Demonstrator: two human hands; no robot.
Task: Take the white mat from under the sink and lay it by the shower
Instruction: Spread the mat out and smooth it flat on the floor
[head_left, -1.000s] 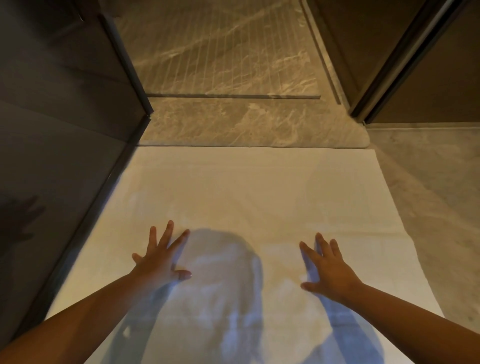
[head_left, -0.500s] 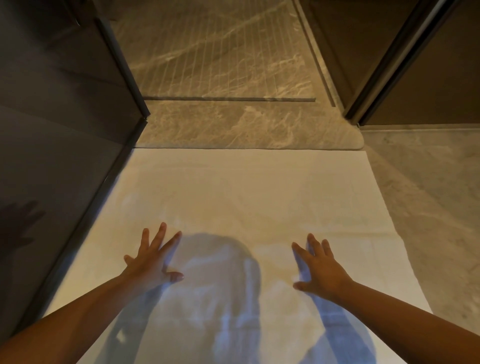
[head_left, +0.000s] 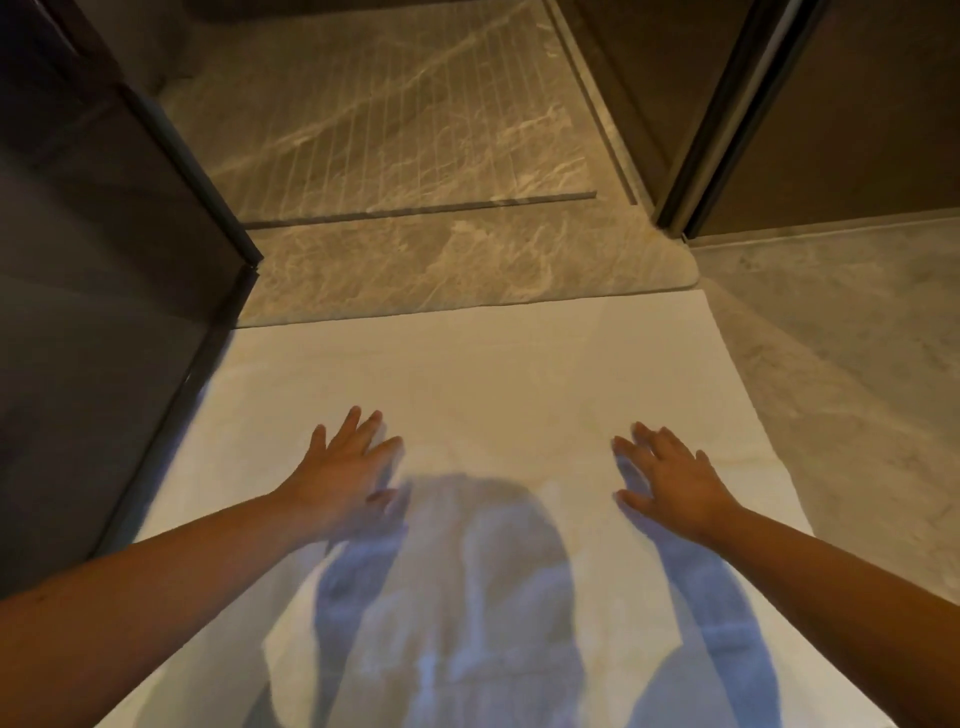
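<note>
Grey marble bathroom floor (head_left: 841, 332) fills the head view. A dark glass panel (head_left: 104, 322) stands along the left, and a dark door frame (head_left: 727, 119) rises at the upper right. Between them lies the grooved marble shower floor (head_left: 389, 114), fronted by a veined stone threshold (head_left: 441, 265).

The white rectangular cloth mat (head_left: 493, 364) lies unfolded on the floor. Its far edge runs along the threshold and its left edge sits close against the foot of the glass panel. The left hand (head_left: 345, 478) lies palm-down on the mat's left half, fingers (head_left: 371, 423) straight and spread, slightly blurred. The right hand (head_left: 670, 480) lies palm-down on the right half, fingers (head_left: 644, 434) likewise straight and fanned. Neither hand grips the cloth. The person's shadow covers the near part of the mat.

The mat looks already laid by the shower, so the step in hand is probably the final smoothing. The next move likely calls for sweeping both palms outward toward the mat's edges to flatten the faint creases, then lifting away.
</note>
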